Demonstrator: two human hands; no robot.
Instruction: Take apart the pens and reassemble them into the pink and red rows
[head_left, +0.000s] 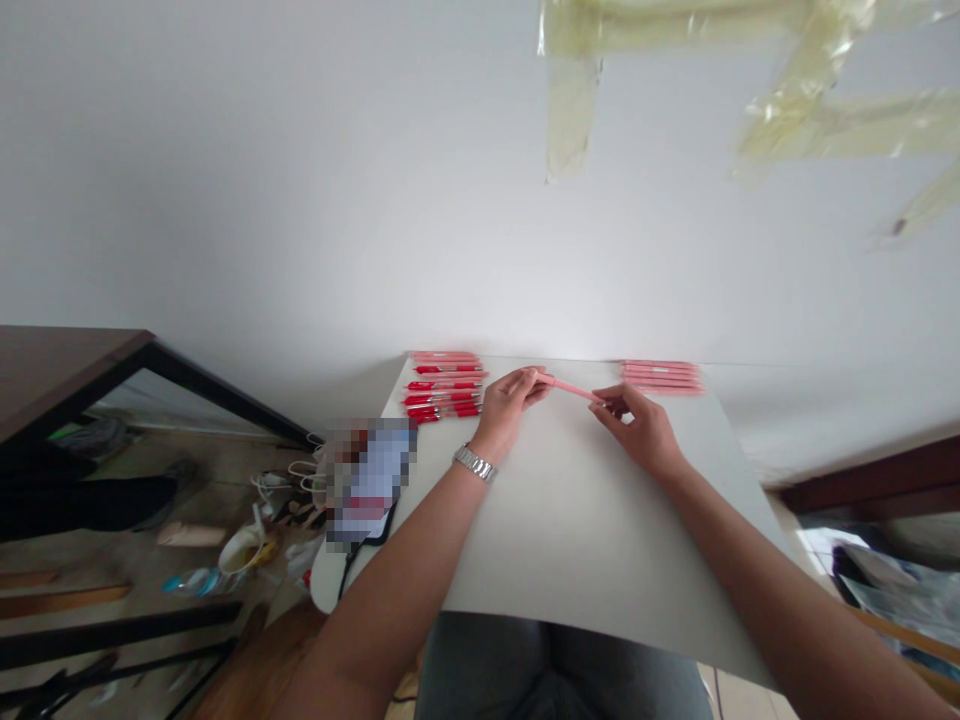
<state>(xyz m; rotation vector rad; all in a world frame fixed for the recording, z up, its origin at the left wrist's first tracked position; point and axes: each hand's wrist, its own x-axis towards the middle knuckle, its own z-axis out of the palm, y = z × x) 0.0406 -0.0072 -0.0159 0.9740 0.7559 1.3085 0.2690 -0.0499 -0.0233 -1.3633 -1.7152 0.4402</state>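
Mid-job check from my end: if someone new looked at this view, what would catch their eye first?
Probably the slim pink stick held between the left hand and the right hand above the white table. Next, the bright red pens near the table's far left corner, with a smaller row of pink sticks at the far right. Yellowish tape also stands out, high on the wall at upper right.
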